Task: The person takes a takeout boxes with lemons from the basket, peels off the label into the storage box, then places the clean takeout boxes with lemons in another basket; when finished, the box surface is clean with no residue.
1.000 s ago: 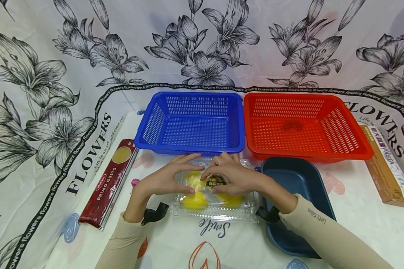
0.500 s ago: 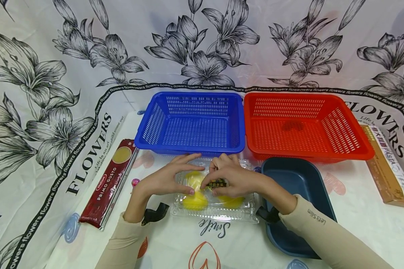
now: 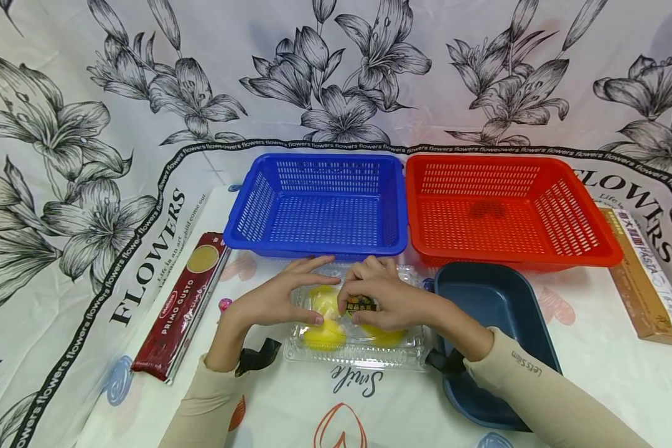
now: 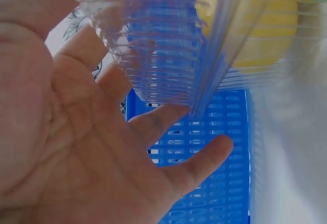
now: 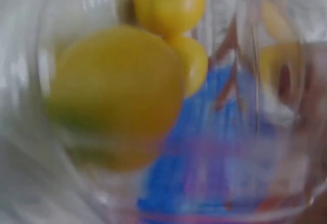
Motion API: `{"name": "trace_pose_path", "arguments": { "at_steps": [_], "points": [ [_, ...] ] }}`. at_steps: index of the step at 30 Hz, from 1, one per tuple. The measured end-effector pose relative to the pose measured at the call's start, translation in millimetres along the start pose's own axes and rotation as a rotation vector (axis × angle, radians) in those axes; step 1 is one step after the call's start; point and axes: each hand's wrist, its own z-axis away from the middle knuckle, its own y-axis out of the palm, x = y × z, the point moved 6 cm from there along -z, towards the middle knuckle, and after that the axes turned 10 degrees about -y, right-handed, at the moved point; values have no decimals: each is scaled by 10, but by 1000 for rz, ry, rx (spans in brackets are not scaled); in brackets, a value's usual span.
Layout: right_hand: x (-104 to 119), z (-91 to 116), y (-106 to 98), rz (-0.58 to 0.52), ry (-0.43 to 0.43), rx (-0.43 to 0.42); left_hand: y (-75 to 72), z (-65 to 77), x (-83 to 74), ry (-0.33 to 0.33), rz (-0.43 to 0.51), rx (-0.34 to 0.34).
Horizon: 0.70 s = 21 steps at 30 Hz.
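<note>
A clear plastic clamshell box (image 3: 364, 359) lies in front of the baskets, with several yellow fruits (image 3: 325, 335) inside and a black label (image 3: 361, 305) on its lid. My left hand (image 3: 277, 297) touches the box's left side, its fingers extended and its thumb over the lid; in the left wrist view the fingers reach past the ridged plastic edge. Over the lid, my right hand (image 3: 383, 295) has curled fingers, the index and thumb beside the label. Whether they pinch anything is hidden. Blurred yellow fruit (image 5: 122, 91) shows through plastic in the right wrist view.
Behind the box stand a blue basket (image 3: 316, 252) and a red basket (image 3: 515, 258). A dark blue tub (image 3: 498, 404) sits under my right forearm. A red pasta pack (image 3: 179, 305) lies at left, a brown pasta box (image 3: 644, 292) at right.
My right index finger dips leftward over the label, then draws back to the right, showing more of it. The left hand and the box stay in place.
</note>
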Motion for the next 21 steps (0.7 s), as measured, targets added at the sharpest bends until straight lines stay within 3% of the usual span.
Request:
{"name": "trace_pose_path", "arguments": {
  "at_steps": [11,21],
  "points": [
    [1,1,-11,-50,-32,-35,3,6,6,-8,14,-3],
    [16,-26,-18,66,-60,0,1,5,15,5,17,-5]
  ]
}}
